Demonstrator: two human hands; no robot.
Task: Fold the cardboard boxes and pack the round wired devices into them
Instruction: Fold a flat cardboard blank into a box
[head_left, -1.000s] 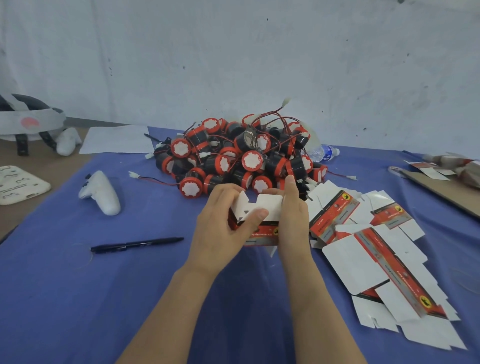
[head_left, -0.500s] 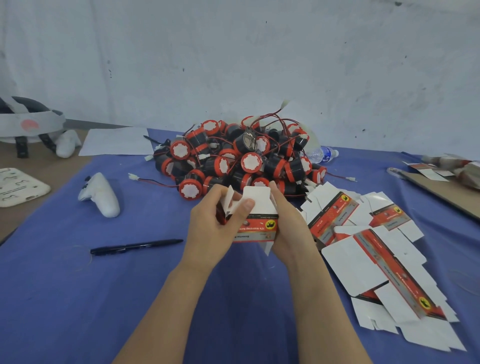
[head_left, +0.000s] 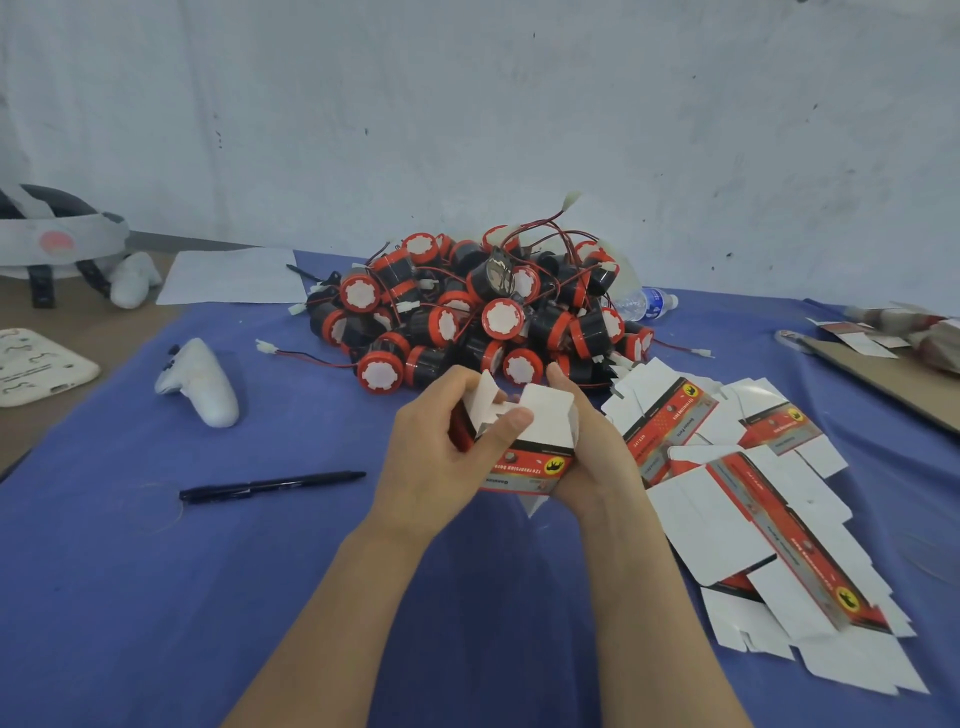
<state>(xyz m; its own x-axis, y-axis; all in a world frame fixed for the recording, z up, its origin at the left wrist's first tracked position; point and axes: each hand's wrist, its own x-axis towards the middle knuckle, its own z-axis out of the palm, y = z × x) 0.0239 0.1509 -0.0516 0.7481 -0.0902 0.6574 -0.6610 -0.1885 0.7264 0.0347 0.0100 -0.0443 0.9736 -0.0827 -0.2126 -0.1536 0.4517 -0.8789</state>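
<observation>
Blue cloth (head_left: 130, 597); half-folded box (head_left: 524, 441) (red-white, flaps up) between both hands

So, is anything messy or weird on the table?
A water bottle lies on its side behind the heap of devices, half hidden. The flat boxes sprawl overlapping at the right. Nothing looks damaged.

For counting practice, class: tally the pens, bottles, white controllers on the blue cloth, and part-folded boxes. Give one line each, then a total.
Pen: 1
Bottle: 1
Controller: 1
Part-folded box: 1
Total: 4
</observation>
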